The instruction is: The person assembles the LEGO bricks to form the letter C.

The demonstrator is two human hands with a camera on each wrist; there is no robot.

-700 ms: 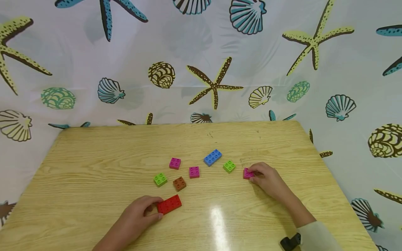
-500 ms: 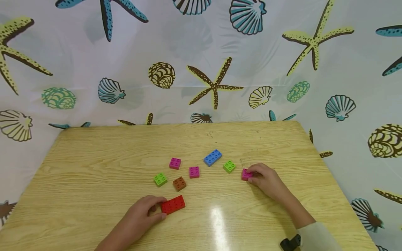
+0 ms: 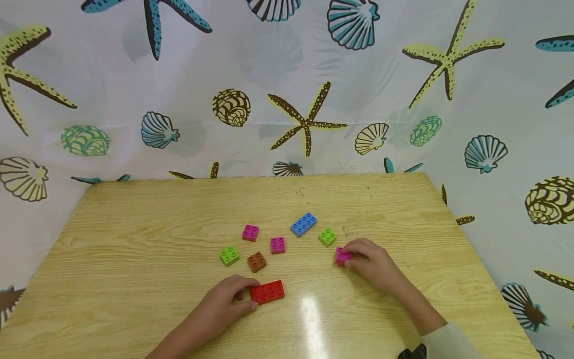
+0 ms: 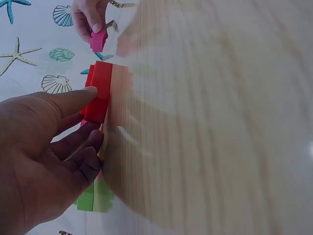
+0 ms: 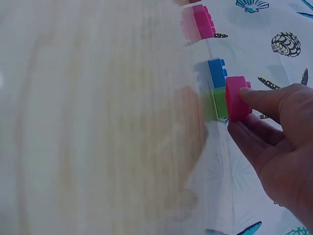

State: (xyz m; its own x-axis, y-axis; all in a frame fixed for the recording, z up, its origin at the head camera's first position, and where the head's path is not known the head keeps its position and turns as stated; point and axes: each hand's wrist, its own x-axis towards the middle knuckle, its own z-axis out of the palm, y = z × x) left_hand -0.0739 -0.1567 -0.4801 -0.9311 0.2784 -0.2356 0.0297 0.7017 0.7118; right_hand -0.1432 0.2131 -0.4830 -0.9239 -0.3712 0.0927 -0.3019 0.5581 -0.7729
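My left hand (image 3: 226, 301) pinches the left end of a long red toy building brick (image 3: 268, 292) between thumb and fingers. In the left wrist view the red brick (image 4: 100, 93) stands out past the thumb tip, close over the table. A small magenta brick (image 3: 342, 257) is held by my right hand (image 3: 374, 264), thumb on one side and fingers on the other. The right wrist view shows this magenta brick (image 5: 237, 98) slightly tilted, its hollow underside partly facing the camera. Both bricks have their studs up.
Behind the hands on the wooden table (image 3: 134, 219) lie a brown brick (image 3: 256, 262), a lime brick (image 3: 229, 256), two magenta bricks (image 3: 277, 245), a long blue brick (image 3: 304, 225) and another green brick (image 3: 327, 237). A shell-patterned cloth (image 3: 193, 75) hangs along the back edge.
My left hand has carried the red brick to the right, turning it a little straighter. My right hand has brought its magenta brick left and nearer to me. The other bricks have stayed put.
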